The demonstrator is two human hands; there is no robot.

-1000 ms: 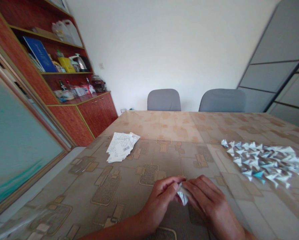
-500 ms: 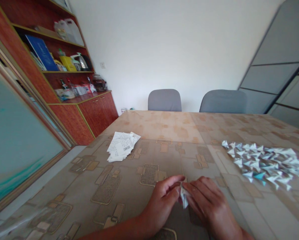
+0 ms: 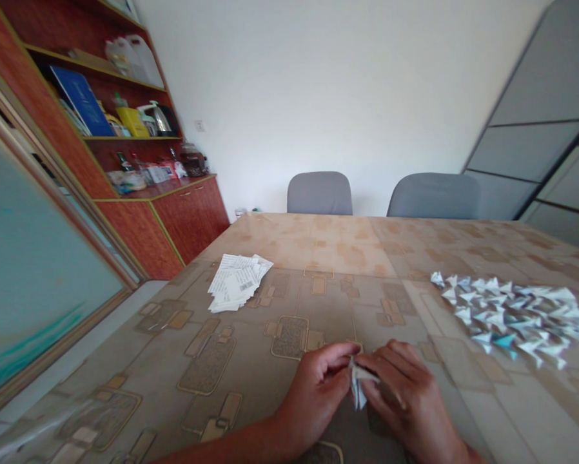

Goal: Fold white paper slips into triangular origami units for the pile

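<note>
At lower centre, left hand [image 3: 321, 386] and right hand [image 3: 405, 386] pinch a creased paper [image 3: 358, 385] between them. Small pointed folds [image 3: 502, 309] crowd the right; flat printed slips [image 3: 236, 283] overlap left of centre on the patterned table [image 3: 347, 303]. Rounded grey chairs [image 3: 319, 193] stand beyond.

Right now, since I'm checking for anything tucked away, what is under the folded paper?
Below the folded paper, the patterned table cover shows. The left hand and right hand cover the paper's upper sides, and the paper itself hides whatever lies directly beneath it.
</note>
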